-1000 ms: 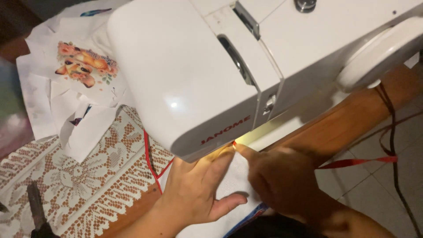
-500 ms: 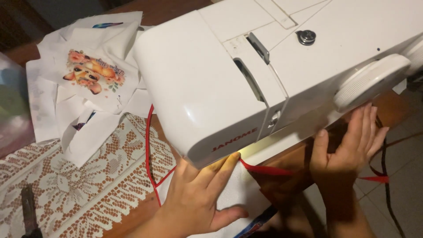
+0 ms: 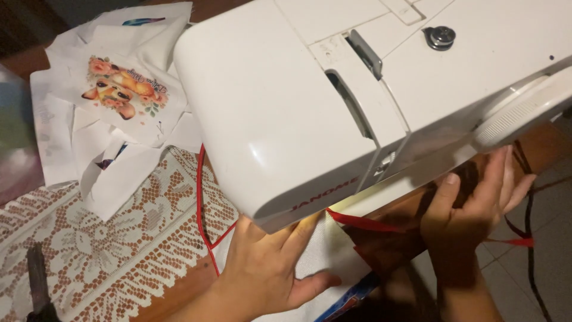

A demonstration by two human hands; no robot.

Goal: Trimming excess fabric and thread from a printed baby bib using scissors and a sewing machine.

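A white sewing machine fills the upper middle of the view. My left hand lies flat, fingers apart, on white fabric under the machine's head, lit from above. A red ribbon runs from under the machine toward the right. My right hand reaches up at the machine's right end, fingers spread just below the round white handwheel; whether it touches the wheel is unclear.
A white lace cloth covers the wooden table at left. A pile of white fabric pieces, one with a printed flower-and-animal picture, lies at the back left. A dark tool rests at lower left. Dark cords hang at right.
My right hand left the fabric beside the left hand and moved right and up to the handwheel. The view shifted, showing more of the machine's top. The left hand stayed on the fabric.
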